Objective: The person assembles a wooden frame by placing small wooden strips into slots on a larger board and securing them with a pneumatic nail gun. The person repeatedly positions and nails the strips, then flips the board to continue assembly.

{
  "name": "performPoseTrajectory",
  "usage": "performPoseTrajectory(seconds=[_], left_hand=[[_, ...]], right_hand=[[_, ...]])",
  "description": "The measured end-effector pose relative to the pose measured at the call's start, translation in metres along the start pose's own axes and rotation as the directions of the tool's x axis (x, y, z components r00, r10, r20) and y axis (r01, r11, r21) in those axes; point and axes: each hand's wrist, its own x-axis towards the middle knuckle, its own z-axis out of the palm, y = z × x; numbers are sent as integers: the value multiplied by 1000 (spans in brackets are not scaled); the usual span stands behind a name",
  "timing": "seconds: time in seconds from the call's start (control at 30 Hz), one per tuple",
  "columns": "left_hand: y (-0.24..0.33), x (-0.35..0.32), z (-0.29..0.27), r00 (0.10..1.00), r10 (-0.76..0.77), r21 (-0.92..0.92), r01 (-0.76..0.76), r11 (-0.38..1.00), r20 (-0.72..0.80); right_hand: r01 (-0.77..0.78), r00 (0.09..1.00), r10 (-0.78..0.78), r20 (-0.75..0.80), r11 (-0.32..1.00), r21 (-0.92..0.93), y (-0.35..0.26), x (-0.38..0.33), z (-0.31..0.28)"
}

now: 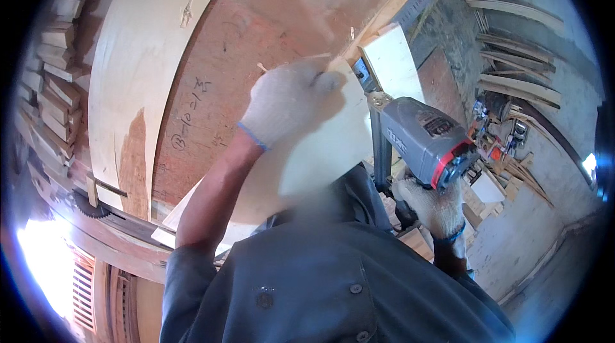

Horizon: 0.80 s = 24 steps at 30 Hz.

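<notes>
My right hand (pixel 432 205), in a white knitted glove, is wrapped round the handle of a grey nail gun (pixel 426 135) with red trim. The gun's nose touches or nearly touches the right edge of a pale wooden board (pixel 333 128), close to an upright white piece of wood (pixel 394 61). My left hand (pixel 288 99), gloved too, bears on the far part of the board with its fingers curled at the edge. The fingertips are partly hidden, and the gun covers most of the right fingers.
A reddish worktop (pixel 250 29) with pencil marks lies beneath, a large pale sheet (pixel 147 42) on its left. Stacked wood blocks (pixel 61 87) stand far left, near a toothed saw blade (pixel 90 205). Curved wood strips (pixel 519 87) lean at right above scraps and tools (pixel 506 138).
</notes>
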Motion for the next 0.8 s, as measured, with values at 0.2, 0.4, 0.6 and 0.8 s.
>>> performPoseTrajectory(seconds=[0.2,0.4,0.6,0.8], left_hand=[[1,4,20,962,2,68,17,998,-271],[-16,8,28,905,-78,-181,2,983,-418],[-14,7,23,919,-50,-167,-17,986,-392],[-33,13,30,878,206,105,-178,978,-432]], right_hand=[[-11,997,22,-77,990,141,15,11,9],[2,1000,-3,-18,999,-49,-19,23,20],[-87,994,78,-71,988,-126,28,30,34],[96,995,-96,-22,995,-2,8,30,34]])
